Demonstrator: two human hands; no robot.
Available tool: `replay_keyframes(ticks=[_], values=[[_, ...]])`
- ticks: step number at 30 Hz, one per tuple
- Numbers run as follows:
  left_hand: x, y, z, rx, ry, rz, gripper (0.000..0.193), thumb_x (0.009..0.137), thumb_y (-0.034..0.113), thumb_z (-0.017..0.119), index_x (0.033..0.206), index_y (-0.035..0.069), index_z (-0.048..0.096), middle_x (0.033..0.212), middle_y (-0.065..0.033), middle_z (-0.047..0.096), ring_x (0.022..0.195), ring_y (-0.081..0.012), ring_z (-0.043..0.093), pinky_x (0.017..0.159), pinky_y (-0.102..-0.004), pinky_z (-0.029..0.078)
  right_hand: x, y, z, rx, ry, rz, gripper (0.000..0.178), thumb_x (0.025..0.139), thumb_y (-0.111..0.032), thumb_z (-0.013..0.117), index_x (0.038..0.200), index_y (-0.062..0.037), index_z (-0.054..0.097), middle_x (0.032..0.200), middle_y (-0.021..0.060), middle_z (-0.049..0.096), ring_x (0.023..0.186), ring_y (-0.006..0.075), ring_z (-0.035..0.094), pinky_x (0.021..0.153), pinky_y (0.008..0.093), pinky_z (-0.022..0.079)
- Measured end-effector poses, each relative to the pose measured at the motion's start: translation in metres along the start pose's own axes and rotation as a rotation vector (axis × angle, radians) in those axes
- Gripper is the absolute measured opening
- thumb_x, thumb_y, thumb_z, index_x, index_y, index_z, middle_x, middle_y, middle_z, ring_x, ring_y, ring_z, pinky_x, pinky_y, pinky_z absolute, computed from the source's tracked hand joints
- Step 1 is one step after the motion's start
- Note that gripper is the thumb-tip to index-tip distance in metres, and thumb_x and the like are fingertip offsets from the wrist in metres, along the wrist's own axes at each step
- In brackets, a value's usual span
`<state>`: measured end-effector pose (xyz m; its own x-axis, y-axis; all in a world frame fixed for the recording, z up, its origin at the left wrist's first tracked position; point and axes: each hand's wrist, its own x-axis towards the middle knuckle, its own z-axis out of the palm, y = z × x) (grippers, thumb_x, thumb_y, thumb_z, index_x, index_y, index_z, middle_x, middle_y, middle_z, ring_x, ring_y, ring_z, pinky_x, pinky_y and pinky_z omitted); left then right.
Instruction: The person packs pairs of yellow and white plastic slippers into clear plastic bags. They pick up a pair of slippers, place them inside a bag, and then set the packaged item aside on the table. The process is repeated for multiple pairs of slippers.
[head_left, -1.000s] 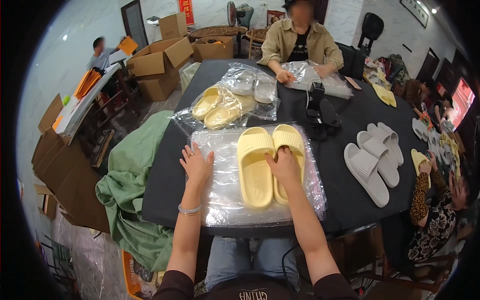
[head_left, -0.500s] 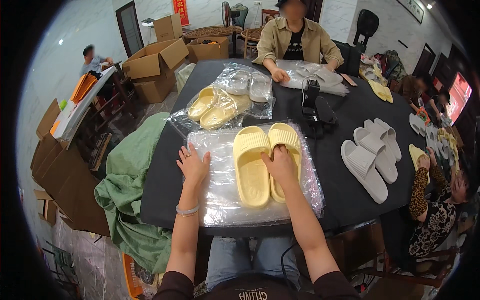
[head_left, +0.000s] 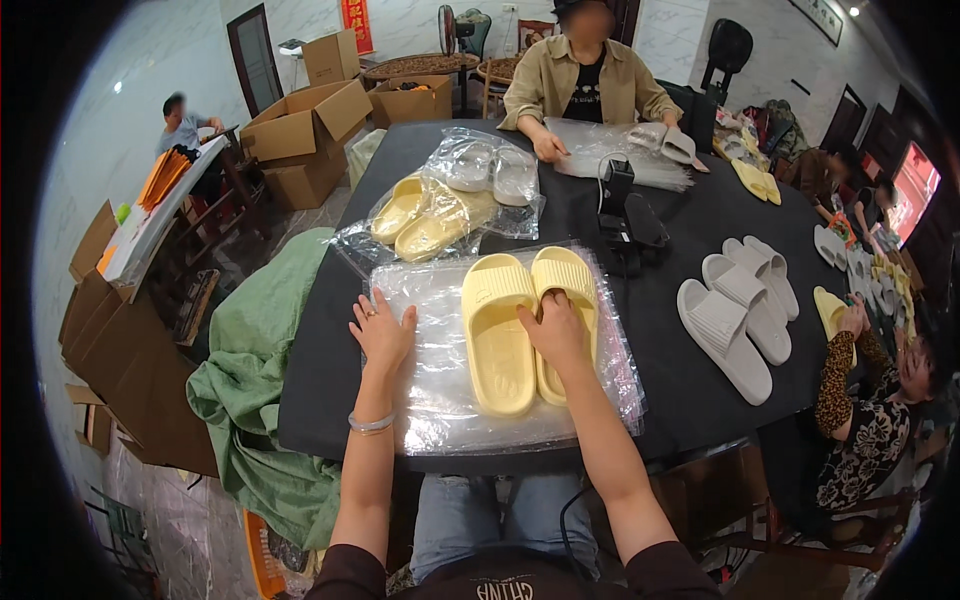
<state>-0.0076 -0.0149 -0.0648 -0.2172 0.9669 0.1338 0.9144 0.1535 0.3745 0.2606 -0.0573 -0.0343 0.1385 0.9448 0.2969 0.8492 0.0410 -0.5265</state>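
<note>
A pair of pale yellow slide slippers (head_left: pixel 501 350) lies side by side, toes away from me, on a stack of clear plastic bags (head_left: pixel 430 400). My right hand (head_left: pixel 556 328) is at the pair's inner edges, its fingers reaching under the right slipper's ribbed strap and its thumb toward the left slipper. The fingertips are hidden inside. My left hand (head_left: pixel 383 328) lies flat with spread fingers on the left edge of the bag stack, holding nothing. Beyond the stack, bagged yellow slippers (head_left: pixel 440 228) and bagged grey slippers (head_left: pixel 514 178) rest on the black-covered table (head_left: pixel 330 400).
Grey slippers (head_left: pixel 727 340) lie to the right, and a black device on a stand (head_left: pixel 617 200) is at mid-table. Across from me a co-worker (head_left: pixel 585 85) handles grey slippers and clear bags; another (head_left: pixel 870 400) sits at the right. A green cloth (head_left: pixel 262 350) hangs at the left.
My hands and the yellow slippers keep nearly the same place, with a slight shift of the view. The co-worker opposite has moved the clear bag and grey slippers.
</note>
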Motion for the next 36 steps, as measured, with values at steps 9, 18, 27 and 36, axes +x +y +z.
replay_keyframes(ticks=[9, 18, 27, 36], values=[[-0.0007, 0.0, 0.0005, -0.008, 0.004, 0.006, 0.081, 0.088, 0.052, 0.05, 0.144, -0.002, 0.024, 0.146, -0.0321, 0.021, 0.137, -0.0456, 0.018, 0.107, -0.0602, 0.016, -0.0008, -0.0013, -0.0023, 0.005, -0.005, -0.003, 0.044, 0.082, -0.036, 0.06, 0.1, 0.0038, 0.06, 0.106, 0.0199, 0.057, 0.099, 0.0369, 0.055, 0.089, 0.0443, 0.044], [0.0001, -0.0003, 0.0013, -0.003, 0.003, 0.003, 0.082, 0.088, 0.052, 0.049, 0.145, -0.001, 0.023, 0.146, -0.0319, 0.021, 0.137, -0.0454, 0.017, 0.108, -0.0599, 0.015, -0.001, 0.0008, 0.0002, -0.013, 0.015, -0.011, 0.045, 0.083, -0.037, 0.06, 0.101, 0.0034, 0.06, 0.109, 0.0193, 0.057, 0.101, 0.036, 0.055, 0.089, 0.0442, 0.044], [-0.0003, -0.0009, -0.0003, -0.012, -0.007, 0.002, 0.082, 0.088, 0.053, 0.049, 0.144, -0.001, 0.023, 0.146, -0.0321, 0.021, 0.138, -0.0456, 0.016, 0.108, -0.06, 0.014, -0.0011, -0.0038, -0.0051, -0.006, -0.028, 0.012, 0.045, 0.082, -0.037, 0.06, 0.102, 0.0036, 0.06, 0.111, 0.0198, 0.056, 0.102, 0.0361, 0.055, 0.09, 0.0441, 0.044], [0.0002, -0.0013, 0.0005, -0.015, -0.011, 0.004, 0.082, 0.088, 0.053, 0.049, 0.144, -0.002, 0.023, 0.146, -0.0325, 0.021, 0.137, -0.0462, 0.016, 0.107, -0.0607, 0.014, -0.001, -0.0049, -0.0065, -0.007, -0.042, 0.018, 0.045, 0.083, -0.036, 0.06, 0.103, 0.0041, 0.059, 0.111, 0.0205, 0.056, 0.102, 0.0371, 0.055, 0.089, 0.0441, 0.044]])
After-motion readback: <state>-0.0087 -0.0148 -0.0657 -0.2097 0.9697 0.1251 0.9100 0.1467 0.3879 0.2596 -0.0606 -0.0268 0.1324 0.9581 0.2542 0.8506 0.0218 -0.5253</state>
